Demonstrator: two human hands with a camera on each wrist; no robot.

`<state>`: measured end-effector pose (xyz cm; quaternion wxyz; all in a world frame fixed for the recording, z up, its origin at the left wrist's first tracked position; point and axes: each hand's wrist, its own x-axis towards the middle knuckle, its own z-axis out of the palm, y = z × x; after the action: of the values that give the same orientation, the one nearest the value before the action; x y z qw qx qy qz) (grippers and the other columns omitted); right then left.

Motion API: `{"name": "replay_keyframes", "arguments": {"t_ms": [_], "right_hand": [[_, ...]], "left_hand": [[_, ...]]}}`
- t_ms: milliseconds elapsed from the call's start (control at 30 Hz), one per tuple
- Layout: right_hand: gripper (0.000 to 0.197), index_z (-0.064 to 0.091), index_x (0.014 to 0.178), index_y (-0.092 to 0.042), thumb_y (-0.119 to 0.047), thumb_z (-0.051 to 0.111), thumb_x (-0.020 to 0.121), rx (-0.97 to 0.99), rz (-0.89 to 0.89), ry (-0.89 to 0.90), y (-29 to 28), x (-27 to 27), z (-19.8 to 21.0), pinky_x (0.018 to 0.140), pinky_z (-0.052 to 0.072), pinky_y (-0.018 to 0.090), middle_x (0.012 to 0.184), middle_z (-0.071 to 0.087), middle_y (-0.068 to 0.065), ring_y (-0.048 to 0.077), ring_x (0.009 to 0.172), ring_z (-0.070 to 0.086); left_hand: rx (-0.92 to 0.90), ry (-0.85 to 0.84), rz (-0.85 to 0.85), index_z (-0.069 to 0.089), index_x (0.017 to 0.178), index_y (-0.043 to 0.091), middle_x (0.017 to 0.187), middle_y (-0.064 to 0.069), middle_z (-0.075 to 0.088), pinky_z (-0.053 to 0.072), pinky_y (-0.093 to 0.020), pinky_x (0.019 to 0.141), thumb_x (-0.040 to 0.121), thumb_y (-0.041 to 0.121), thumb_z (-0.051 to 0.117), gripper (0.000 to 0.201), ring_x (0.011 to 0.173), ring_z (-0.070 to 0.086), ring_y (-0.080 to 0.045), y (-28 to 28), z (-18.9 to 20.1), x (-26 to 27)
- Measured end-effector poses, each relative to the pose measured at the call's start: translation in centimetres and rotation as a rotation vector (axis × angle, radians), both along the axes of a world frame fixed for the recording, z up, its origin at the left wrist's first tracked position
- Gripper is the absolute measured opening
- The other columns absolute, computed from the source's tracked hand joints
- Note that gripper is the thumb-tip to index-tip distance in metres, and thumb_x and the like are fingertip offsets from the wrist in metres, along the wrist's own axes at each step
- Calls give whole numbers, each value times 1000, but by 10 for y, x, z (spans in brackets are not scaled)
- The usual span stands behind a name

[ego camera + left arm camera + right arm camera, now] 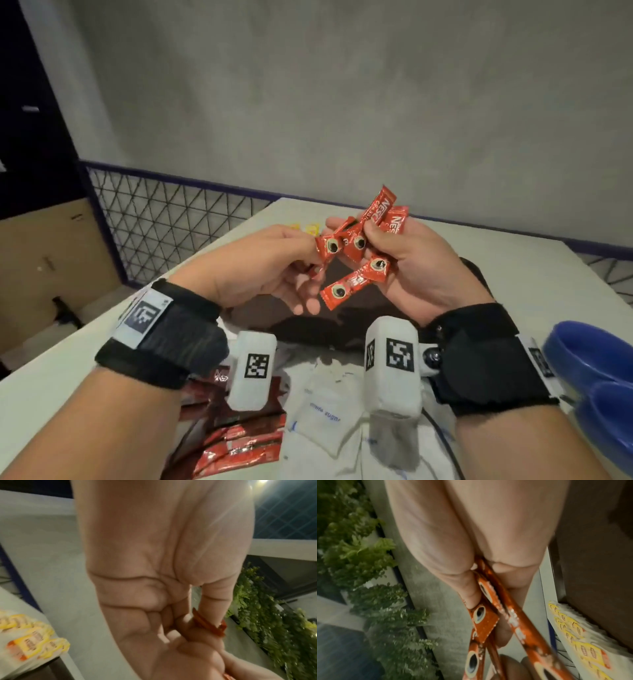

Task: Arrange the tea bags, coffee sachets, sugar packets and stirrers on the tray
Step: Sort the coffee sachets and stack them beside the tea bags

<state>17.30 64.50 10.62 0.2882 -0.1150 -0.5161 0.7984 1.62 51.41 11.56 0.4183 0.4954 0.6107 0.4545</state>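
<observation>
Both hands are raised above the table. My right hand (387, 250) grips a fan of several red coffee sachets (356, 274), seen close up as red coffee sachets (488, 615) in the right wrist view. My left hand (274, 267) pinches the end of one red sachet (325, 248) from the same bunch; that sachet's edge (205, 623) shows between thumb and finger. A dark brown tray (308, 318) lies under the hands. Yellow-tagged tea bags (34, 642) sit at the tray's far side. White sugar packets (325, 418) and more red sachets (236, 442) lie near me. No stirrers are visible.
A blue bowl-like container (596, 377) stands at the near right. The white table (531, 260) ends at a wire mesh fence (164, 226) on the left and back. Green foliage (274, 622) hangs beyond the grey wall. A black cable (442, 442) runs near my right wrist.
</observation>
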Motion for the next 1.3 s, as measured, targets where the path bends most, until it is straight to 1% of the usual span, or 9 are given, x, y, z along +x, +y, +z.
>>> {"name": "replay_keyframes", "arguments": {"t_ms": [200,333,400,500,633,767,967,1100,1300], "right_hand": [[20,61,117,2,-4,46,104,118,-59,-69,-23,-10,10,86,62,39,108,76,17,29,103,74],[15,63,112,-3,-6,51,104,242,-100,-107,-33,-16,10,62,59,28,93,78,6,18,82,76],[17,63,116,0,-7,54,103,326,-137,-134,-37,-21,7,63,58,30,95,76,7,18,80,75],[21,62,121,2,-7,55,103,426,-167,-163,-39,-23,5,85,54,47,109,76,11,30,100,74],[13,68,110,-12,-13,57,103,537,-157,-249,-46,-24,5,67,52,42,101,77,5,28,95,74],[13,66,104,-24,-16,57,103,694,-225,-354,-48,-27,3,69,64,39,94,77,-2,15,87,76],[19,64,115,-25,-36,55,103,630,-246,-360,-49,-31,0,72,56,23,99,77,-9,7,89,73],[34,70,104,-26,-57,59,94,624,-195,-474,-50,-31,-2,66,51,31,78,71,-11,8,69,62],[28,72,104,-11,-35,73,90,434,-243,-414,-43,-24,-8,51,50,29,82,76,8,16,60,57]], "left_hand": [[65,-450,-165,59,120,6,91,-12,65,62,-43,80,80,23,58,44,71,62,-19,-21,-15,-9],[60,-522,-233,59,133,10,113,-17,73,63,-38,86,91,44,63,54,101,72,-40,-21,-19,-4],[66,-556,-215,61,132,6,116,-26,70,65,-35,79,100,47,55,53,95,73,-36,-18,-20,0],[87,-537,-177,62,129,8,106,-22,71,60,-24,59,101,44,53,46,77,71,-23,-17,-22,-1],[91,-534,-111,58,128,11,100,-19,71,46,-17,41,99,46,54,46,60,61,-15,-17,-24,-9],[96,-507,-79,60,116,5,92,-16,67,37,-15,40,104,35,56,33,57,49,-10,-15,-29,-10],[157,-527,-86,61,106,7,86,-7,62,36,-15,42,98,20,60,16,55,45,-7,-15,-31,-14],[212,-547,-7,59,108,6,70,-2,58,36,-16,42,96,18,58,17,53,44,-6,-14,-31,-16],[163,-488,6,57,120,3,71,-1,60,40,-18,47,106,15,54,19,59,48,-8,-12,-33,-18]]}}
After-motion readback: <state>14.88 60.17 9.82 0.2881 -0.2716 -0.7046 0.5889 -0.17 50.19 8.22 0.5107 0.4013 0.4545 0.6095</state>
